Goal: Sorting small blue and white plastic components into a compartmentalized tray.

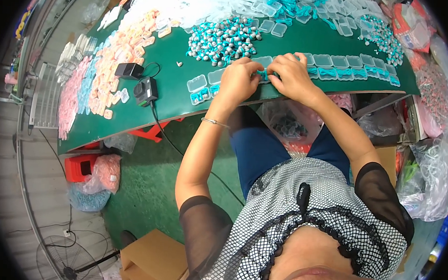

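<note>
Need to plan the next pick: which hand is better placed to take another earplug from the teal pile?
Left, probably. The left hand sits just below the teal pile; the right hand lies farther to the side, over the row of clear cases. Both hands are busy at one case.

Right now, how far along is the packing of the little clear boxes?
Done: a row of filled clear boxes holding teal cord. In hand: both the left hand and right hand work one box at the table edge. Left: empty boxes, a heap of teal-and-grey pieces.
</note>
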Demonstrator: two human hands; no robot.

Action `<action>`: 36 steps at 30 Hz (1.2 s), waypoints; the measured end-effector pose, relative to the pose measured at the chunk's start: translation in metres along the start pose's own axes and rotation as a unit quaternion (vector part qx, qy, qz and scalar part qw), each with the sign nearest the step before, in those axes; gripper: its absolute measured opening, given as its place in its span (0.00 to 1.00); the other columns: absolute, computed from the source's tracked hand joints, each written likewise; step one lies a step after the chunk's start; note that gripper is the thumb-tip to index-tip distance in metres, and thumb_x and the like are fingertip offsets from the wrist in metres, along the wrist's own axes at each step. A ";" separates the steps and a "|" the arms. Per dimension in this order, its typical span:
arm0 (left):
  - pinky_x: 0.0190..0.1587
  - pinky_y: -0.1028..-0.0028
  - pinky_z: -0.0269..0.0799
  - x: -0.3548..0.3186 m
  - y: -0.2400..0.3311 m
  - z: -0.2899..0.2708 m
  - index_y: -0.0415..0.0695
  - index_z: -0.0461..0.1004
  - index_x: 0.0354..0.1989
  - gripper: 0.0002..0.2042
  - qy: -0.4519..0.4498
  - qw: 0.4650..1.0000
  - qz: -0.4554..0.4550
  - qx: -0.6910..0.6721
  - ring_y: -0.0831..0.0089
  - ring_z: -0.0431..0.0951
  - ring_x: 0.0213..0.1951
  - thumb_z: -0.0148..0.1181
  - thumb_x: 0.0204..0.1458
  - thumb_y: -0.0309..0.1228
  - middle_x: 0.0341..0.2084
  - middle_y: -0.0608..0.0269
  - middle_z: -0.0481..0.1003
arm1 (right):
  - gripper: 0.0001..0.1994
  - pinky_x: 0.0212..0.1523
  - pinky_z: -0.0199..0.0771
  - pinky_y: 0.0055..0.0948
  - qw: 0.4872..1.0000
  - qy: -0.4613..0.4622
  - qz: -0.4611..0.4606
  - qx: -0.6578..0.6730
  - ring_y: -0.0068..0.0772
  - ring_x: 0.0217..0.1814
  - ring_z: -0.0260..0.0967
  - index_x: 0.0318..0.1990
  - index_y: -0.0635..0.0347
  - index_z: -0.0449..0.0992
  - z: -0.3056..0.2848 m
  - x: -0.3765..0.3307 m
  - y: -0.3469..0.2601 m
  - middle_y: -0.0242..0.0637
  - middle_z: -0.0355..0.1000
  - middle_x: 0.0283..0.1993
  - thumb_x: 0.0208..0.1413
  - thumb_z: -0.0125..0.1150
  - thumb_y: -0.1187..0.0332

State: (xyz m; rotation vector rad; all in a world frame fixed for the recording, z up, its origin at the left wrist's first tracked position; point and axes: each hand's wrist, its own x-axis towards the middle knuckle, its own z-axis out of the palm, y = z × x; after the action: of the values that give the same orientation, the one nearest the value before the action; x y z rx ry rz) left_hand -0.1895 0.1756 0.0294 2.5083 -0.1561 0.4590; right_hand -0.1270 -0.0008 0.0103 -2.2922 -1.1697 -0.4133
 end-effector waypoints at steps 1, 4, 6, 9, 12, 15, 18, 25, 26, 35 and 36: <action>0.34 0.64 0.73 -0.002 0.001 0.001 0.43 0.79 0.30 0.07 0.003 0.999 0.040 0.008 0.58 0.77 0.31 0.61 0.41 0.24 0.27 0.58 0.76 | 0.02 0.55 0.51 0.54 1.000 0.021 -0.008 0.008 0.35 0.45 0.65 0.29 0.50 0.77 0.000 -0.001 0.001 0.30 0.68 0.34 0.46 0.61 0.67; 0.34 0.64 0.73 -0.003 -0.003 0.004 0.43 0.80 0.30 0.06 0.003 0.996 0.086 0.025 0.58 0.77 0.31 0.63 0.41 0.23 0.27 0.57 0.76 | 0.03 0.56 0.50 0.54 1.000 0.018 -0.009 -0.003 0.34 0.46 0.65 0.30 0.50 0.76 -0.001 -0.004 0.005 0.29 0.68 0.35 0.46 0.61 0.67; 0.35 0.64 0.73 -0.003 -0.007 0.006 0.43 0.80 0.30 0.06 0.001 0.995 0.094 0.034 0.58 0.77 0.31 0.64 0.41 0.24 0.27 0.57 0.76 | 0.03 0.56 0.50 0.53 1.000 0.017 -0.010 -0.004 0.34 0.46 0.65 0.30 0.50 0.76 -0.001 -0.005 0.005 0.29 0.68 0.35 0.46 0.61 0.67; 0.34 0.64 0.72 -0.003 -0.008 0.006 0.42 0.80 0.29 0.06 0.001 0.994 0.092 0.051 0.58 0.77 0.31 0.64 0.40 0.24 0.26 0.57 0.76 | 0.02 0.56 0.50 0.52 1.000 0.019 -0.015 -0.003 0.34 0.46 0.65 0.30 0.49 0.76 -0.001 -0.007 0.004 0.29 0.69 0.35 0.47 0.61 0.67; 0.34 0.64 0.73 -0.003 -0.003 0.002 0.42 0.79 0.30 0.06 -0.002 0.994 0.075 0.073 0.57 0.77 0.30 0.64 0.41 0.24 0.26 0.57 0.75 | 0.02 0.56 0.51 0.52 0.999 0.026 -0.021 0.001 0.34 0.46 0.65 0.30 0.49 0.76 -0.001 -0.008 0.003 0.29 0.69 0.35 0.47 0.61 0.68; 0.35 0.64 0.73 -0.005 -0.003 -0.001 0.43 0.79 0.32 0.08 0.017 0.999 0.030 0.011 0.57 0.77 0.31 0.64 0.41 0.23 0.29 0.56 0.75 | 0.03 0.56 0.51 0.52 0.999 0.037 -0.028 0.007 0.34 0.46 0.65 0.30 0.49 0.77 -0.004 -0.007 -0.002 0.29 0.68 0.34 0.47 0.61 0.68; 0.37 0.64 0.73 -0.008 -0.004 -0.004 0.43 0.79 0.34 0.09 0.036 0.998 0.053 0.013 0.57 0.76 0.33 0.63 0.42 0.23 0.32 0.55 0.75 | 0.03 0.56 0.51 0.52 0.998 0.049 -0.042 0.003 0.33 0.45 0.65 0.30 0.49 0.77 -0.004 -0.007 -0.004 0.28 0.68 0.34 0.46 0.62 0.68; 0.38 0.62 0.72 -0.010 -0.006 0.005 0.44 0.80 0.32 0.09 0.019 0.995 0.095 0.034 0.56 0.75 0.35 0.62 0.40 0.23 0.29 0.57 0.74 | 0.03 0.55 0.51 0.54 0.998 0.033 -0.029 -0.052 0.34 0.45 0.65 0.29 0.50 0.77 -0.001 -0.005 -0.003 0.29 0.68 0.34 0.45 0.63 0.67; 0.38 0.62 0.72 -0.010 -0.006 0.005 0.44 0.80 0.32 0.09 0.016 0.995 0.090 0.033 0.56 0.75 0.35 0.62 0.40 0.23 0.30 0.57 0.74 | 0.03 0.55 0.51 0.54 0.998 0.032 -0.030 -0.052 0.34 0.45 0.65 0.29 0.50 0.77 -0.001 -0.005 -0.003 0.29 0.68 0.34 0.45 0.63 0.67; 0.36 0.67 0.73 -0.005 -0.041 -0.023 0.45 0.79 0.36 0.10 0.080 0.995 -0.021 0.053 0.60 0.78 0.32 0.65 0.43 0.27 0.32 0.57 0.77 | 0.04 0.57 0.50 0.54 0.999 0.042 -0.012 -0.011 0.34 0.46 0.65 0.31 0.51 0.77 -0.010 -0.006 -0.005 0.29 0.70 0.36 0.47 0.62 0.67; 0.36 0.67 0.73 -0.005 -0.054 -0.028 0.46 0.80 0.36 0.10 0.088 0.992 -0.059 0.070 0.61 0.78 0.32 0.65 0.42 0.27 0.32 0.58 0.77 | 0.04 0.57 0.50 0.53 0.999 0.043 -0.014 -0.006 0.34 0.46 0.65 0.32 0.51 0.77 -0.013 -0.008 -0.004 0.29 0.70 0.36 0.47 0.61 0.67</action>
State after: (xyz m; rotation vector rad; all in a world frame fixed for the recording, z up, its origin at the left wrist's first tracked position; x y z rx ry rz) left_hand -0.1907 0.2356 0.0213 2.5805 0.0953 0.6587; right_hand -0.1349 -0.0117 0.0180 -2.2469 -1.1602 -0.5250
